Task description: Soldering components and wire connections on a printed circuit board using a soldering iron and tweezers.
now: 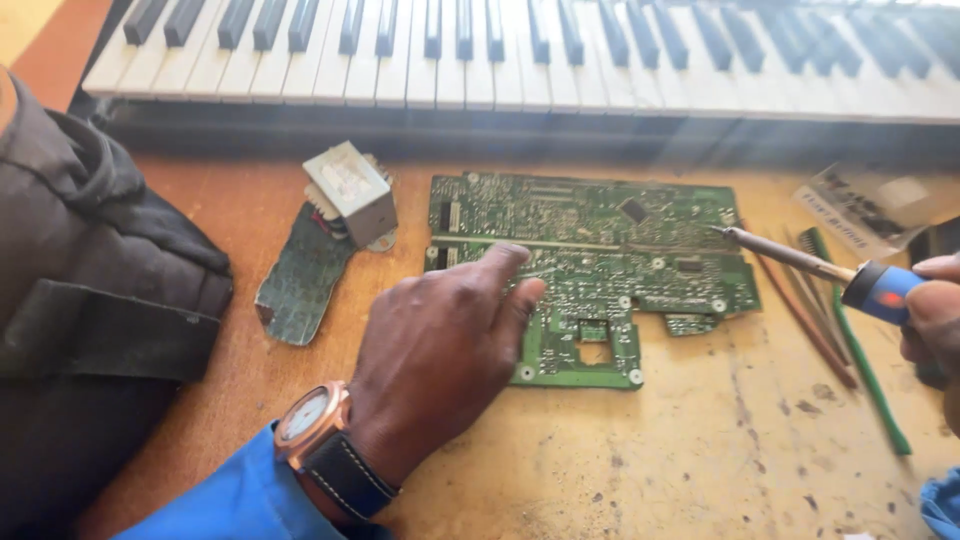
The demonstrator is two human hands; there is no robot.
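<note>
The green circuit board (600, 270) lies flat on the worn wooden counter (650, 460), just below the keyboard (520, 60) that runs along the far edge. The left hand (440, 350) rests on the board's lower left part, fingers loosely spread and holding nothing, its forefinger stretched across the board's middle seam. The right hand (930, 310), at the board's right, is closed round the blue grip of a soldering iron (810, 262), whose metal tip touches the board's upper right corner.

Left of the board lies a small boxy metal transformer (350, 192) on a curved scrap of dark board (300, 285). Right of the board, beyond the iron, a flat clear packet (870, 205) with a pale label (print too blurred to make out) lies askew. Thin rods and a green stick (865, 360) lie slantwise below it. A dark bag (90, 300) sits far left of the board.
</note>
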